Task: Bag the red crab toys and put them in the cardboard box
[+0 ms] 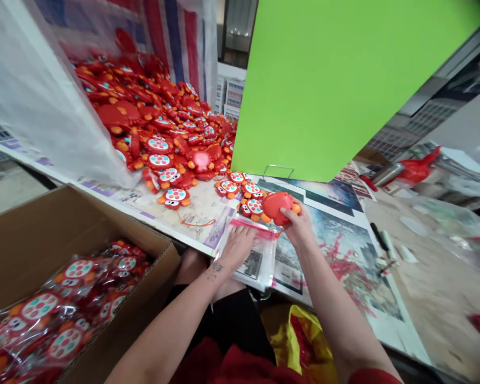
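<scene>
My right hand [298, 224] is closed round the edge of a red crab toy [278, 207], whose plain red back faces up. Beneath and just left of it, a few more crab toys [253, 207] lie with dotted, big-eyed faces up. My left hand [240, 244] rests with its fingers flat on a clear zip bag [264, 261] near the pink strip along its top. The bag lies at the table's front edge, on what looks like a stack of them. An orange cord [196, 223] lies on the table to the left.
A large heap of crab toys [160, 128] spills from a white woven sack [56, 101]. A cardboard box [160, 266] at the left holds bagged crab toys [70, 341]. A green board [324, 90] stands behind. Right are a black-handled tool [379, 236] and a yellow bag [316, 341] below.
</scene>
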`<act>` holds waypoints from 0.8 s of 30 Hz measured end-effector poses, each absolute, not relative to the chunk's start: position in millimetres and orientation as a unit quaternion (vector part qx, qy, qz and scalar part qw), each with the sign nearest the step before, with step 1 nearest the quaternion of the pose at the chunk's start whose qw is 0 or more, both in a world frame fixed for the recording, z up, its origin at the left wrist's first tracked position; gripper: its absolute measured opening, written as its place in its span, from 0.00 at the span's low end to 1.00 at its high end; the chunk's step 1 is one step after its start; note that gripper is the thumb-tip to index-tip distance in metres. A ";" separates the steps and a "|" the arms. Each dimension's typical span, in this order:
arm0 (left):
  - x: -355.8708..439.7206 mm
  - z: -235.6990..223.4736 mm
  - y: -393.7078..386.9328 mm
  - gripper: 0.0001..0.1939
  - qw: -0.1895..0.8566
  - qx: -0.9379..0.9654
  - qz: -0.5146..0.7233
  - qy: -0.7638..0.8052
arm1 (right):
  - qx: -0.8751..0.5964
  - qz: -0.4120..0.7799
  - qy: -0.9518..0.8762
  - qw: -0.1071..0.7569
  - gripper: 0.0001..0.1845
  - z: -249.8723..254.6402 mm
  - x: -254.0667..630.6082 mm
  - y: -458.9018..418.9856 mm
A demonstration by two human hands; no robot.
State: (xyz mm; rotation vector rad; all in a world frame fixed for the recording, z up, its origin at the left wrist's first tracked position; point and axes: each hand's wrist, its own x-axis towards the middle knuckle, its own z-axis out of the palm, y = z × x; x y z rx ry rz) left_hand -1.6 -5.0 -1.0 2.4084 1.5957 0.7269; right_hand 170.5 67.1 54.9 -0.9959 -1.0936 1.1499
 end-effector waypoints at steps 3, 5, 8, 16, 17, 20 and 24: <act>-3.0 -0.5 -5.7 0.11 0.069 0.822 0.242 0.511 | -0.429 0.504 -0.453 0.597 0.25 48.2 152.9 68.9; -3.7 0.7 -6.9 0.12 0.055 0.829 0.233 0.505 | -0.448 0.509 -0.459 0.574 0.25 40.2 145.7 69.9; -3.9 1.9 -7.6 0.11 0.049 0.832 0.231 0.502 | -0.475 0.517 -0.479 0.527 0.28 30.2 142.8 69.9; -3.1 -6.8 -6.4 0.08 0.000 0.822 0.274 0.500 | -0.460 0.479 -0.611 0.431 0.32 31.5 157.6 70.9; -3.0 -8.4 -6.7 0.08 -0.015 0.814 0.292 0.502 | -0.473 0.482 -0.603 0.425 0.30 30.9 159.4 71.7; -2.5 -11.3 -6.9 0.07 -0.044 0.788 0.344 0.509 | -0.503 0.497 -0.574 0.414 0.28 25.8 164.6 72.6; -1.5 -11.6 -5.1 0.06 -0.041 0.778 0.373 0.504 | -0.481 0.478 -0.594 0.432 0.28 13.9 170.0 68.4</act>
